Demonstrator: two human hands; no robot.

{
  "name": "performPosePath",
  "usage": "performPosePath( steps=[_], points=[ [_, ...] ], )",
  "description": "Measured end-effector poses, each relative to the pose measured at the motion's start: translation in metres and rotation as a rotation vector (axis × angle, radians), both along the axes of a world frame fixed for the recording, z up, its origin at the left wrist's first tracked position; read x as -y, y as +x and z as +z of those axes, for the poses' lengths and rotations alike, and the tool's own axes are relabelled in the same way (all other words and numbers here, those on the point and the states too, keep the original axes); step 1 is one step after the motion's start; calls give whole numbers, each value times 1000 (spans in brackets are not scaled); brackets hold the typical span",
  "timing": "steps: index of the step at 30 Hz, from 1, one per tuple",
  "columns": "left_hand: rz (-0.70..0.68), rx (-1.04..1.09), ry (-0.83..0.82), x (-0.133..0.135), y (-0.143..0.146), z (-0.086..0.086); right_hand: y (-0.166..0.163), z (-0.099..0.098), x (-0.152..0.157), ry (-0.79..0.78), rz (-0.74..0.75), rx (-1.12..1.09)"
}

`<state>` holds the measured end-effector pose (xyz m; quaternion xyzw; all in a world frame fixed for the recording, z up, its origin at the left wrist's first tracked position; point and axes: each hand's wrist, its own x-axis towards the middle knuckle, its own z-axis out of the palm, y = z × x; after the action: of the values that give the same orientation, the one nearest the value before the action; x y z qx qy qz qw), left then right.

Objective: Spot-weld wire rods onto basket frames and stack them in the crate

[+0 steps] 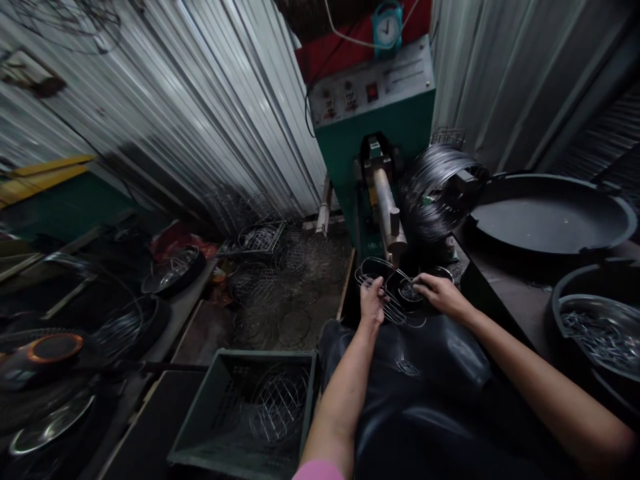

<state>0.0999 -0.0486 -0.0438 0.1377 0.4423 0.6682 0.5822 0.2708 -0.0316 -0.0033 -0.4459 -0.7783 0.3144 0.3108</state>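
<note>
My left hand (pixel 373 301) is closed on a round wire rack (pixel 395 308) made of thin parallel rods inside a bent wire ring. The rack is tilted just below the tip of a machine's copper-coloured arm (pixel 387 200). At the rack's right side, my right hand (pixel 443 295) has its thumb and fingers pinched together. What sits between those fingertips is too small to make out. Behind the rack, partly hidden by it, a small bowl (pixel 411 293) holds small metal pieces. A few thin bent wires (pixel 407 365) lie on the dark apron (pixel 425 407) over my lap.
A green crate (pixel 197 427) with wire racks stands at my lower left. More wire rings (pixel 295 327) lie on the floor beyond. Right of the machine (pixel 380 117) are a wire coil (pixel 435 193), a large pan (pixel 550 220) and a bowl of metal pieces (pixel 600 333).
</note>
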Motion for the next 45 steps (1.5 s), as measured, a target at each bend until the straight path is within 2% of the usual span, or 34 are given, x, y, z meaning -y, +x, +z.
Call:
performPosePath(
  steps=[7,13,22,30,39,45],
  points=[
    [11,60,28,-2,5,-7,6,-17,7,389,-37,218],
    [-7,132,34,-5,8,-11,8,-15,5,527,6,310],
    [18,145,25,-9,8,-8,4,-7,-2,563,-4,402],
    [11,172,-7,-12,9,-9,3,0,-3,520,-4,485],
    [-50,205,-8,-18,9,-12,5,-1,-1,570,-11,502],
    [-35,199,-44,-18,10,-11,1,2,-1,559,-6,484]
  ],
)
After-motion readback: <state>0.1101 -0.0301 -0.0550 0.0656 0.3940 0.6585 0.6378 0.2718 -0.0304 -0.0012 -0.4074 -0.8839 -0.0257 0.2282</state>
